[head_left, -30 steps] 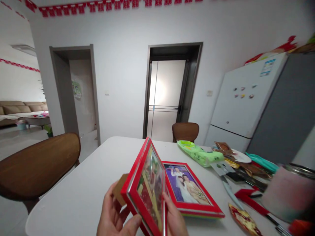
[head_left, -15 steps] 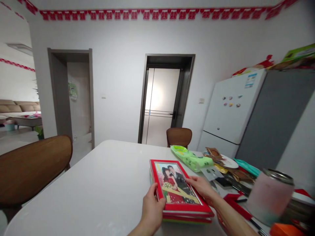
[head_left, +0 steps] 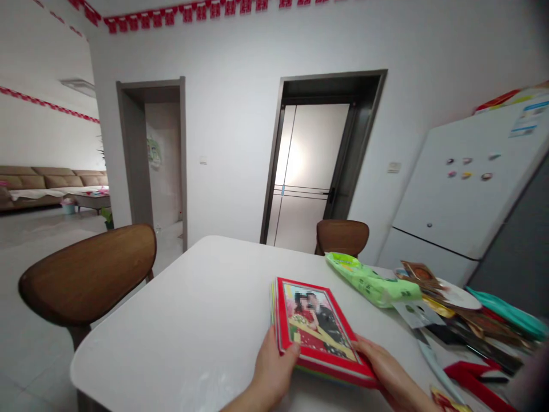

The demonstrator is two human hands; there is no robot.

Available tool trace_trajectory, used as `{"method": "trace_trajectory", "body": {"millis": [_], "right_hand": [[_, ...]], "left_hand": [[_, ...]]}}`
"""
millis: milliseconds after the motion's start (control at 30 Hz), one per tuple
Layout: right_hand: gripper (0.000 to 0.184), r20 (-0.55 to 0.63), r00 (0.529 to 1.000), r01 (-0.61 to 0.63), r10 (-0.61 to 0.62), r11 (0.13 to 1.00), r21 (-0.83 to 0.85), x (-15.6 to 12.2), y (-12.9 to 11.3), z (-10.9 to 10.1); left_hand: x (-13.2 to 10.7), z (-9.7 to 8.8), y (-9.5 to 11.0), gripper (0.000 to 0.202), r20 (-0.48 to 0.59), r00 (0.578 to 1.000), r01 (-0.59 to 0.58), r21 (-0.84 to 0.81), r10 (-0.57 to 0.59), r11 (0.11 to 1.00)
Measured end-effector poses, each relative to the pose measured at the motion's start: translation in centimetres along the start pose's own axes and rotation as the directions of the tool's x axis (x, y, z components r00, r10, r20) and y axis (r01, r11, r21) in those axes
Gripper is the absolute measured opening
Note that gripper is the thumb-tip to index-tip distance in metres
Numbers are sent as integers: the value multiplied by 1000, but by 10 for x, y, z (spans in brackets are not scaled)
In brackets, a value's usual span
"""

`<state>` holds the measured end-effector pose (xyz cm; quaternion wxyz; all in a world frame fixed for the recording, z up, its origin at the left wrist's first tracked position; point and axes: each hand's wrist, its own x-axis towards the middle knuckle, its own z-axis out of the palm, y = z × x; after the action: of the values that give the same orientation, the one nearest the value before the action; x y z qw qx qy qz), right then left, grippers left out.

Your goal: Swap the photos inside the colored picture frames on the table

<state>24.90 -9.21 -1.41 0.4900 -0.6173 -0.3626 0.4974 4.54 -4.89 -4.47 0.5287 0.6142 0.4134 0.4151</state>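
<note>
A red picture frame [head_left: 321, 329] with a photo of two people lies on top of a small stack of frames on the white table [head_left: 193, 320]. My left hand [head_left: 272, 372] grips the stack's near left corner, thumb on the top frame's red border. My right hand [head_left: 386, 372] holds the stack's near right edge, fingers curled along its side. Both hands are closed on the stack.
A green plastic packet [head_left: 369, 280] lies just beyond the frames. Packets, a plate and red items [head_left: 454, 309] clutter the table's right side. Wooden chairs stand at the left [head_left: 90, 274] and far end [head_left: 342, 236]. A white fridge [head_left: 467, 194] is at the right.
The frame I held tilted up a second ago now lies flat on the stack. My hands have slid to the stack's near corners, and my view has swung left.
</note>
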Motion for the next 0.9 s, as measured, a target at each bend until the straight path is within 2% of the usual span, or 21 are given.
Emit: {"method": "trace_trajectory", "body": {"millis": [100,233,333,400,467,533,633,700,800,900], "right_hand": [[38,91,992,86,-87,996,15,20,-8,58],[34,170,979,113,-111,994,-3,60,-13,135],[28,205,972,126,-117,991,-34,87,-12,180],[24,216,969,135,-119,989,-62,98,-12,201],[24,209,970,143,-121,985,-96,103,-12,213],[27,172,976,156,-132,979,-133,105,-14,216],[35,36,979,205,-202,960,-189,101,-18,207],[47,-70,955,265,-287,938,-224,94,-23,200],[61,-108,901,388,-421,891,-235,71,-36,198],[66,3,847,525,-531,838,-148,32,-59,209]], "left_hand": [[18,-45,-12,40,-115,993,38,36,-34,999],[37,-116,-25,30,-247,967,75,70,-55,995],[41,-159,-29,26,-329,942,93,87,-59,992],[42,-176,-30,25,-363,930,101,90,-62,991],[41,-185,-30,25,-383,921,108,84,-68,991],[39,-187,-30,25,-399,914,112,72,-75,991],[32,-186,-23,25,-453,889,91,41,-63,995],[26,-184,-13,30,-512,858,39,11,-28,999],[19,-175,19,50,-564,824,-106,-49,60,993],[11,-155,65,59,-499,851,-272,-157,162,949]]}}
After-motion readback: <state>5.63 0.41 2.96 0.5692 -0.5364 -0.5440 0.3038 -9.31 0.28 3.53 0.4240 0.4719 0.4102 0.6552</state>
